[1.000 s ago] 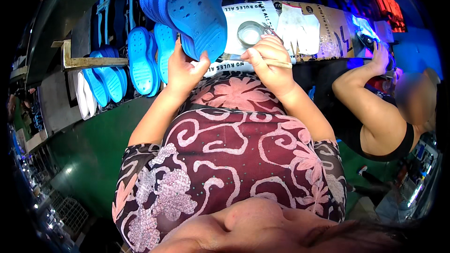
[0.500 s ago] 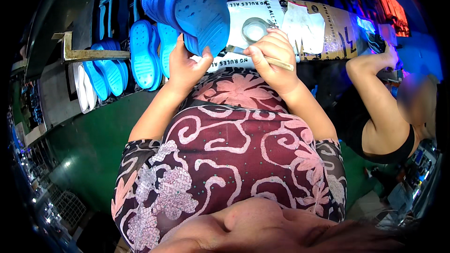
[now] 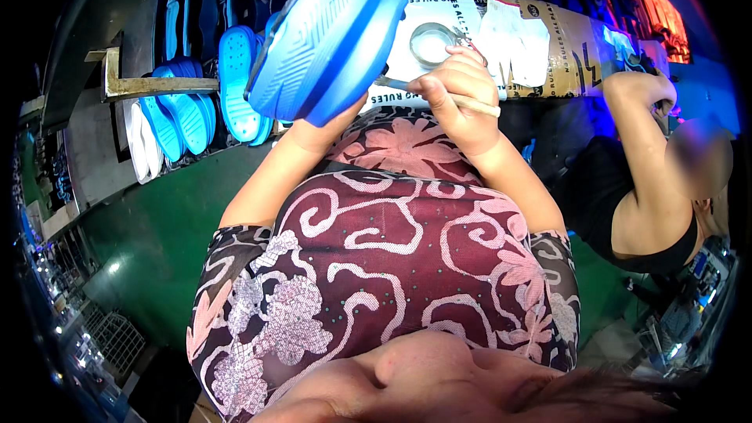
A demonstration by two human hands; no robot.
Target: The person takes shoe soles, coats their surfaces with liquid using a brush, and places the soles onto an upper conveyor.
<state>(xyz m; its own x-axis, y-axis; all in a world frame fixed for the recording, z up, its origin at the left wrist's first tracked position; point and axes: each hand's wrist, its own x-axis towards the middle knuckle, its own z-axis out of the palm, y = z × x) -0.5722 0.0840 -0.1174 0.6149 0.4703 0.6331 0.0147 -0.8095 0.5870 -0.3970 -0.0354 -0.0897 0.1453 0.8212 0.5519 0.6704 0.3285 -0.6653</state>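
Note:
My left hand [image 3: 333, 124], mostly hidden behind it, grips a thick blue foam shoe sole [image 3: 329, 39]. The sole is raised and tilted, its ridged side wall facing me. My right hand [image 3: 462, 102] is closed around a thin brush [image 3: 484, 107] with a pale handle, whose dark tip points left toward the sole's lower right edge. Whether the tip touches the sole I cannot tell. Just beyond my right fingers a round, clear-walled dish or ring [image 3: 432, 45] rests on white printed sheeting.
Blue soles [image 3: 239, 82] and a white pair [image 3: 146, 141] stand at the left, beside a metal bracket [image 3: 160, 88]. Brown printed cardboard [image 3: 568, 47] with torn white paper [image 3: 513, 43] lies to the right. Another person's arm [image 3: 638, 149] is at the far right.
The blue sole has turned from showing its dotted, grooved inner face to showing its side wall, and shifted slightly right and down. My right hand with the brush has barely moved.

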